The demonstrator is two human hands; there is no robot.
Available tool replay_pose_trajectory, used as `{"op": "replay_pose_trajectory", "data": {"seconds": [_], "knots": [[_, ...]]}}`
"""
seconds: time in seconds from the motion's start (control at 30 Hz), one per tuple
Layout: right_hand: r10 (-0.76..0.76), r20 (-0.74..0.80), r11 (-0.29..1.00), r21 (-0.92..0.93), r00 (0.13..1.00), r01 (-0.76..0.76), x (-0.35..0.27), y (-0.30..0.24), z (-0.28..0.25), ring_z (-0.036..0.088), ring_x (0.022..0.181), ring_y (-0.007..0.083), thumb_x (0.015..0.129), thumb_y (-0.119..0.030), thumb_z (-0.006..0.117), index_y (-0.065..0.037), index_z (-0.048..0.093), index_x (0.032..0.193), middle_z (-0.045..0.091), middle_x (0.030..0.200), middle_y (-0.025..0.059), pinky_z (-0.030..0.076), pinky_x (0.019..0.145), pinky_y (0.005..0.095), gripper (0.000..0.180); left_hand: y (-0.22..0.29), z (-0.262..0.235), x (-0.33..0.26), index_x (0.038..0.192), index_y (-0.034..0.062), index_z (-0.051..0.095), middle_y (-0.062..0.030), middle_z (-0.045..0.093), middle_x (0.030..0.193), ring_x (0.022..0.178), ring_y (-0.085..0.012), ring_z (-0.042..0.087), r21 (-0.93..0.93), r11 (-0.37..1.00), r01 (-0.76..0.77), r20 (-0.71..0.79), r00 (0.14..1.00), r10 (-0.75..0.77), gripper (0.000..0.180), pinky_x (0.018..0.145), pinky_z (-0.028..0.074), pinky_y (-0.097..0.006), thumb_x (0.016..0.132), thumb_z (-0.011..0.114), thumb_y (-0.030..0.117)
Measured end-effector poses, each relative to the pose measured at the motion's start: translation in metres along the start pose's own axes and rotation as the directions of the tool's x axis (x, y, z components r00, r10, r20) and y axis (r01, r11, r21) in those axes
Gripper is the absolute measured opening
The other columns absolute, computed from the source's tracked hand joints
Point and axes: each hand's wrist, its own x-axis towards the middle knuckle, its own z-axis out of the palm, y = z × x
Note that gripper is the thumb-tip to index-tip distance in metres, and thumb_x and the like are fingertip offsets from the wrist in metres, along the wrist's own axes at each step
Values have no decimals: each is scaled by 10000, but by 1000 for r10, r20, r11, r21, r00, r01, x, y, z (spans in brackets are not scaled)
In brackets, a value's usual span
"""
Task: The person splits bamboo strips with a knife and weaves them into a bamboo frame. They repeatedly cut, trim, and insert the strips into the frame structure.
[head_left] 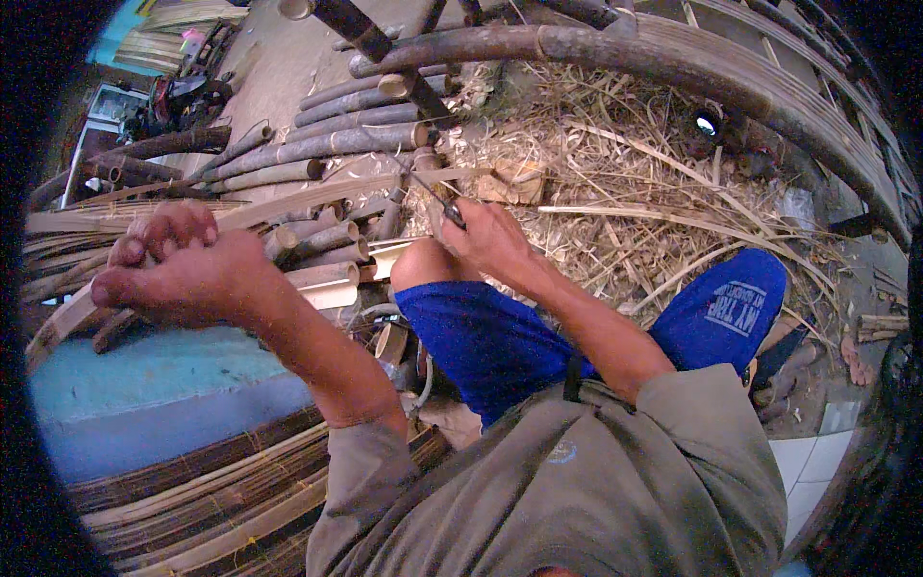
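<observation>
Head view. Bamboo strip [308, 197], one: long, narrow, flat, pale tan, with fairly smooth edges; tapers in appearance toward its far end. Location: crosses the middle left of the view, between the two hands, its far end by a pale wood block [524, 183] amid the shavings [615, 192].

Left hand [183, 269], bare: raised at the left, fingers bent inward, thumb extended beneath them. The strip runs toward the fingertips and is hidden behind them; a curved pale length shows below the thumb. Whether the fingers are closed on the strip cannot be told.

Right hand [488, 236], bare: clenched around the dark handle of a knife [453, 213], above the person's bent knee. Thin blade, pointing up and to the left, crosses the strip near its far end; contact between blade and strip cannot be told. Strip lies beyond the right fingers, apart from them.

Surroundings: dark bamboo poles [356, 141], laid side by side beyond the strip; blue shorts [500, 337] on the person; teal surface [163, 370] below the left hand.
</observation>
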Motion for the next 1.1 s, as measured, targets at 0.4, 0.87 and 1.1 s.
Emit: {"op": "replay_pose_trajectory", "data": {"seconds": [0.4, 0.87, 1.1], "knots": [[42, 5, 998, -39, 999, -41, 11, 15, 7, 647, 755, 479, 897, -364, 599, -2, 604, 951, 646, 741, 275, 515, 668, 556, 366, -25, -14, 39, 775, 137, 401, -16, 351, 588, 461, -137, 278, 46, 999, -4, -29, 1000, 5, 466, 407, 215, -295, 991, 424, 549], [45, 34, 978, -203, 998, -37, 27, 74, 27, 648, 775, 478, 919, -401, 586, -12, 596, 1017, 652, 791, 282, 520, 683, 550, 401, -60, -28, 64, 755, 114, 406, -33, 400, 626, 465, -149, 273, 94, 993, -67, -6, 998, 68, 297, 408, 215, -296, 985, 406, 303], [65, 4, 973, -223, 998, -63, 47, 145, 36, 654, 719, 444, 900, -343, 616, -37, 624, 1024, 656, 755, 246, 513, 641, 525, 330, -89, -55, 92, 721, 113, 400, -47, 376, 585, 466, -161, 267, 153, 984, -89, 2, 996, 90, 328, 403, 211, -307, 995, 403, 294]]}}
